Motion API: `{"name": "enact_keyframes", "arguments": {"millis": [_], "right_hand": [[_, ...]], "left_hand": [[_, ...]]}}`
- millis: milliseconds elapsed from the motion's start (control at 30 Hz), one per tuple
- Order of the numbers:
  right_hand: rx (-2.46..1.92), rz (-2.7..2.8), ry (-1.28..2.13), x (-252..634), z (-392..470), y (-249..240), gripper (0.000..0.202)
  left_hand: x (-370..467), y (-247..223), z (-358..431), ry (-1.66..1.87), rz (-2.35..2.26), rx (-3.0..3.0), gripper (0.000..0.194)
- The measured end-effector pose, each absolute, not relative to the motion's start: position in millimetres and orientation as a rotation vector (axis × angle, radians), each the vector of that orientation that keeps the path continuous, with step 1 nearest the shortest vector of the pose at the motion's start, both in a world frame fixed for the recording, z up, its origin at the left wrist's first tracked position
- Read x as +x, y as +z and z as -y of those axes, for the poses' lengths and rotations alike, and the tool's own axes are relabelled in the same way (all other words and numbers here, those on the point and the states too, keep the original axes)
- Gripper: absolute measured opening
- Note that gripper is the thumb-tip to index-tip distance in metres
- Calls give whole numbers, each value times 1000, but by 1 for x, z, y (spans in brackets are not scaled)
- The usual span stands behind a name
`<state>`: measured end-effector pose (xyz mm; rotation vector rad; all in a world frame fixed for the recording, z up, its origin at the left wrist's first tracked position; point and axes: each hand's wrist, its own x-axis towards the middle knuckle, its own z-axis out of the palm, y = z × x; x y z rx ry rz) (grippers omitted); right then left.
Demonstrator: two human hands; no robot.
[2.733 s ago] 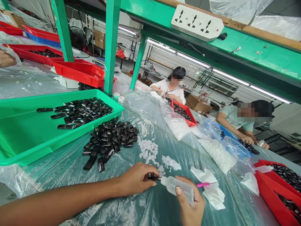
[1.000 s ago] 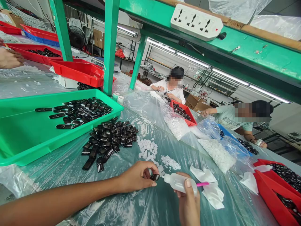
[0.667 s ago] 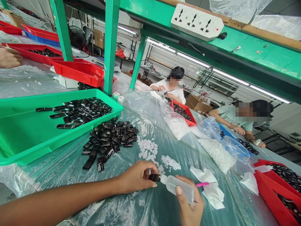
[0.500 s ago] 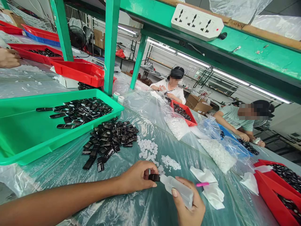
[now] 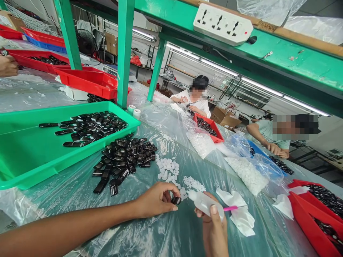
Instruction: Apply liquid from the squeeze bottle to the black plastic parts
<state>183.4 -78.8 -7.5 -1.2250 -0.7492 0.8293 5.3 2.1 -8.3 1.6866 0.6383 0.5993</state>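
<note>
My left hand point(image 5: 158, 200) pinches a small glossy black piece point(image 5: 175, 200) between thumb and fingers, its pale round end turned toward me. To its right, my right hand point(image 5: 214, 217) is closed around a translucent squeeze bottle point(image 5: 205, 202), whose nozzle points up and left, apart from the black piece. Beyond my left hand lie a heap of similar black pieces point(image 5: 125, 157) and a patch of white flat bits point(image 5: 168, 168). A smaller pile of white bits point(image 5: 193, 184) sits just past the bottle's tip.
A green tray point(image 5: 24, 178) with black pieces stands at left. White cloth point(image 5: 241, 217) with a pink-handled tool point(image 5: 230, 208) lies right of the bottle. Red bins point(image 5: 308, 217) sit at far right. A green post point(image 5: 125, 53) rises beyond the tray. Two people sit across the table.
The bottle's nozzle has come away from the black piece, and my right hand has turned. My left hand has tilted the piece so its end shows.
</note>
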Motion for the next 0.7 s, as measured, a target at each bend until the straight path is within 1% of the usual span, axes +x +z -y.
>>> {"name": "enact_keyframes", "arguments": {"millis": [133,233,367,433,500,633,700], "right_hand": [[-1244,682,866,194,74,-12,53],[-1340,746,852,206,70,-11,57],[-1510,891,734,217,67,-6,56],[-1525,925,699,218,68,-3,53],[-1492,953,748,216,72,0,51],[-1421,989,930,204,79,4,55],[-1383,987,951,197,80,7,49]], "left_hand": [[4,-3,-1,572,-600,1656,25],[3,1,-1,554,-600,1654,25],[3,1,-1,540,-603,1670,25],[3,-2,-2,547,-607,1671,25],[3,-4,-2,564,-612,1667,26],[5,-7,-3,642,-665,1661,25],[6,-8,-4,684,-695,1656,24]]}}
